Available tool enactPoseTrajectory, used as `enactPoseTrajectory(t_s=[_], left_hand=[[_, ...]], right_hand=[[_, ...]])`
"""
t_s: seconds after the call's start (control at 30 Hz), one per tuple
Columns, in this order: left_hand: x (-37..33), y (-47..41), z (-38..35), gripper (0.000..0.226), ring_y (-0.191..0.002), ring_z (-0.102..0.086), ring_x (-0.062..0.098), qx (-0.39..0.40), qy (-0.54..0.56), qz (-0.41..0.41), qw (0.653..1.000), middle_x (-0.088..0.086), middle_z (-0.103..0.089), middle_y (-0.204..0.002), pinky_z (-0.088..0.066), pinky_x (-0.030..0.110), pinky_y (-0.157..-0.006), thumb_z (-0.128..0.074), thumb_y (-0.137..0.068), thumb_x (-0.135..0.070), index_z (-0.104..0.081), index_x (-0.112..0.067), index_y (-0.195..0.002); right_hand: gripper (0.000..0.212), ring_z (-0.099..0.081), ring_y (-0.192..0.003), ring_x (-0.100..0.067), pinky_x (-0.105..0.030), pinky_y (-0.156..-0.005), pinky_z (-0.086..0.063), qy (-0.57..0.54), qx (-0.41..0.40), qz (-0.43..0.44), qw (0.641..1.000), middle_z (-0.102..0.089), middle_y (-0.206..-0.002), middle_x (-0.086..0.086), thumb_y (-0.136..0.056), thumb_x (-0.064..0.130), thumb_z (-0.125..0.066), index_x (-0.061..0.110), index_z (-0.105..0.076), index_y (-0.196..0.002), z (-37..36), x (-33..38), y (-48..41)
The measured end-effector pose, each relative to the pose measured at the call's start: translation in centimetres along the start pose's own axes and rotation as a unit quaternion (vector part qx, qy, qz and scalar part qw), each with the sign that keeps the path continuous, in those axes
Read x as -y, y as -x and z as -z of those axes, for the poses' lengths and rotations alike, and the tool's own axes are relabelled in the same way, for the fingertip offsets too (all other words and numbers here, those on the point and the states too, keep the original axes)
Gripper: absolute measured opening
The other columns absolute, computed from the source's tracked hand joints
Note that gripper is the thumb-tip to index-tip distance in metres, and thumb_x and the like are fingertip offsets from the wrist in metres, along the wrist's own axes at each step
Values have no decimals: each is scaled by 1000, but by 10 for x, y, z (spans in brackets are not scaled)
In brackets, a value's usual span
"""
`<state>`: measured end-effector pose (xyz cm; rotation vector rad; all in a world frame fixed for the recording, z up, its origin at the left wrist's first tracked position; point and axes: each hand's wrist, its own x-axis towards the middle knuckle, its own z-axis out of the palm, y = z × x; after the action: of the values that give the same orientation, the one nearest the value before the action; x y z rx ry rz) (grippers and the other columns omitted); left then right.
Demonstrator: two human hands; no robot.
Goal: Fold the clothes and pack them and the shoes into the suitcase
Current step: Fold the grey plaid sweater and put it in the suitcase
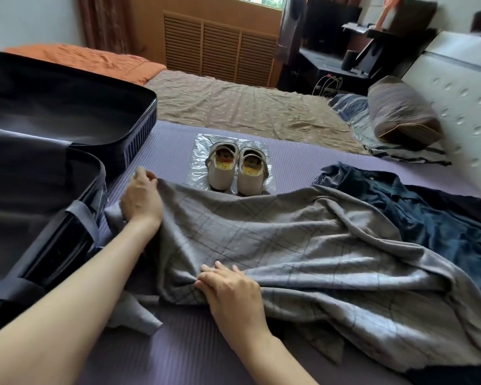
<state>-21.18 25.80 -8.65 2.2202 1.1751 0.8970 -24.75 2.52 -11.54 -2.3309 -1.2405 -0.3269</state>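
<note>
Purple bed mat (184, 345): our left hand (142, 200) and right hand (229, 289), apart, each pinch the grey checked garment (289, 245), whose rumpled bulk to their right could skew the fold.

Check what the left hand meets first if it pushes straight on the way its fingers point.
The left hand would likely meet the ribbed side wall of the suitcase first, past bare purple mat; depth unclear.

Our left hand (142, 201) and right hand (231, 290) grip the grey checked garment (289, 245). The shoes (220, 177) stand just beyond it, the open suitcase (147, 115) left of it.
</note>
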Motion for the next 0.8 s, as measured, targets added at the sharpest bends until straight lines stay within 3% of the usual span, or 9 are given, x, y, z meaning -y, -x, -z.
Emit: enactPoseTrajectory(t_s=[0.13, 0.23, 0.33, 0.4, 0.53, 0.67, 0.73, 0.8], left_hand=[[17, 2, -2, 23, -105, -46, 39, 12, -104, -58, 993, 23, -52, -110, -36, 45, -89, -50, -84, 6, -60, -5, -101], [16, 19, -2, 23, -110, -40, 37, 36, -114, -97, 988, 21, -52, -114, -32, 42, -92, -61, -83, -4, -62, -7, -105], [2, 49, 13, 20, -102, -48, 31, 96, 0, -142, 985, 13, -58, -105, -34, 36, -89, -61, -87, -13, -63, -8, -107], [-4, 84, 28, 15, -94, -52, 19, 152, 111, -189, 964, 1, -59, -99, -36, 26, -86, -62, -87, -16, -65, -14, -102], [2, 156, 50, 28, -104, -51, 3, 218, 202, -271, 916, -13, -61, -100, -34, 17, -96, -56, -82, -48, -67, -26, -95], [19, 191, 44, 33, -112, -47, 0, 243, 159, -336, 896, -26, -61, -102, -34, 30, -100, -55, -78, -62, -64, -38, -99], [24, 195, 38, 37, -111, -46, -4, 258, 140, -324, 899, -27, -62, -101, -35, 37, -100, -57, -73, -64, -63, -41, -101], [25, 194, 34, 34, -105, -48, -5, 268, 132, -299, 906, -26, -63, -96, -37, 39, -97, -59, -70, -60, -63, -42, -97]], right_hand=[[12, -69, -80, -8, -29, -75, -57, 32, 55, 12, 998, -71, -78, 14, -67, 40, -65, 30, -69, -62, -13, 15, -1], [27, -68, -93, -7, -33, -85, -53, 23, 66, -6, 998, -72, -100, 10, -75, 47, -50, 34, -73, -81, -6, 8, 6], [30, -61, -106, -8, -30, -100, -43, -57, 34, -2, 998, -66, -119, 7, -86, 45, -47, 32, -70, -100, 30, -14, 24], [29, -59, -108, -10, -30, -98, -40, -87, 0, -15, 996, -63, -123, 8, -90, 45, -49, 29, -68, -105, 56, -37, 45], [34, -55, -111, -13, -29, -98, -40, -12, -67, -23, 997, -60, -125, 11, -88, 47, -52, 24, -71, -104, 83, -74, 99], [29, -46, -119, -20, -32, -102, -35, 87, -108, -48, 989, -56, -130, 2, -78, 39, -66, 19, -73, -97, 80, -89, 131], [36, -44, -118, -23, -34, -101, -34, 114, -93, -69, 987, -56, -129, -1, -62, 28, -86, 17, -74, -94, 75, -92, 133], [36, -44, -116, -25, -37, -99, -35, 122, -84, -80, 986, -56, -127, -2, -58, 23, -90, 16, -74, -89, 71, -95, 130]])
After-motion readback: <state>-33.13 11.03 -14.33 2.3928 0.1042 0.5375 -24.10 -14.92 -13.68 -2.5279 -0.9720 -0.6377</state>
